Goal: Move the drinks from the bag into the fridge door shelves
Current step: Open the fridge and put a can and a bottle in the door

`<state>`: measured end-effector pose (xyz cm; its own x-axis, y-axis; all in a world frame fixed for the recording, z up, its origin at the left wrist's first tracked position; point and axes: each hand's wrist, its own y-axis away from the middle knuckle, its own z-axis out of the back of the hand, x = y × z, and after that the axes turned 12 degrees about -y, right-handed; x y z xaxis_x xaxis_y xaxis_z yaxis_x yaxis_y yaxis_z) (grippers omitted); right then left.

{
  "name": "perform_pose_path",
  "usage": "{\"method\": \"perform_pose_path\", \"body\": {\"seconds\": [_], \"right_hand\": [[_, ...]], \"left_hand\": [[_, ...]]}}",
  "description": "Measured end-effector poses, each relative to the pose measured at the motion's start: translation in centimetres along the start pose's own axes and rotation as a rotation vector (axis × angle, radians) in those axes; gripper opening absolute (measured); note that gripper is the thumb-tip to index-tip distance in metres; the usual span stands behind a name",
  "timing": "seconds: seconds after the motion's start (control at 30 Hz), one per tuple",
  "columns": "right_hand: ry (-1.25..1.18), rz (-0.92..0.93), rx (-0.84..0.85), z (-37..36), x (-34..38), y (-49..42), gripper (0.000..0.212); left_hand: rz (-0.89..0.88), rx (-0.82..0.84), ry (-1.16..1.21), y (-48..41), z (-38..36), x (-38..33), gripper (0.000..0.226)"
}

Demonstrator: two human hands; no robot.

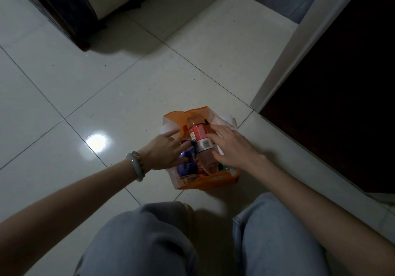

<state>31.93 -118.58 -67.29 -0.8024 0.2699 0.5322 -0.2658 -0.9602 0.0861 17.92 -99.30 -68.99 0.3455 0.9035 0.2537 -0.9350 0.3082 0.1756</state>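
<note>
Person crouched over the orange-and-white bag [210, 180], which stands open on the tiled floor [106, 72]. All drinks appear to be in the bag; no fridge shelves in view.

Left hand [165, 150]: at the bag's left rim, fingers spread and loose, holding nothing that I can make out; it rests against purple packaging [186, 165] inside the bag.

Right hand [233, 145]: at the bag's right side, fingers splayed open, touching the side of the bottle [199, 139] but not closed round it.

Bottle: red-and-white label, brownish drink, lying tilted across the middle of the bag, on top of the rest.

Judgement: step in hand is taking the first drink. Best to wrap the right hand fully round the labelled middle, pin the bag rim with the left so the bag does not lift, and draw the bottle out along its own length.
</note>
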Motion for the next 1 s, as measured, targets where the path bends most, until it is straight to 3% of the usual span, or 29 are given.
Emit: {"method": "perform_pose_path", "body": {"seconds": [0.1,0.23,0.3,0.37,0.57,0.77,0.87,1.0], "right_hand": [[0.008,-0.010,0.013,-0.1,0.0,-0.1,0.048],[0.019,-0.020,0.009,-0.1,-0.1,-0.1,0.046],[0.035,-0.024,0.021,-0.1,-0.2,-0.1,0.045],[0.047,-0.026,0.038,-0.1,-0.2,-0.2,0.045],[0.070,-0.019,0.054,-0.3,-0.3,-0.2,0.048],[0.079,0.012,0.119,-0.1,-0.3,-0.2,0.046],[0.103,-0.005,0.158,0.3,-0.2,-0.8,0.044],[0.141,0.016,0.221,0.3,-0.2,-2.1,0.045]], "left_hand": [[0.195,0.219,0.015,-1.0,-0.6,-1.1,0.075],[0.557,0.289,0.185,-2.6,-1.5,-2.4,0.068],[0.642,0.350,0.229,-3.3,-2.0,-3.1,0.066],[0.689,0.303,0.349,-3.6,-2.9,-3.8,0.061],[0.743,0.150,0.574,-3.8,-3.9,-5.2,0.076],[0.751,0.078,0.772,-2.9,-1.8,-3.8,0.063],[0.609,-0.117,0.714,-1.0,0.4,-2.8,0.069],[0.495,-0.248,0.541,2.0,2.8,-2.0,0.076]]}}
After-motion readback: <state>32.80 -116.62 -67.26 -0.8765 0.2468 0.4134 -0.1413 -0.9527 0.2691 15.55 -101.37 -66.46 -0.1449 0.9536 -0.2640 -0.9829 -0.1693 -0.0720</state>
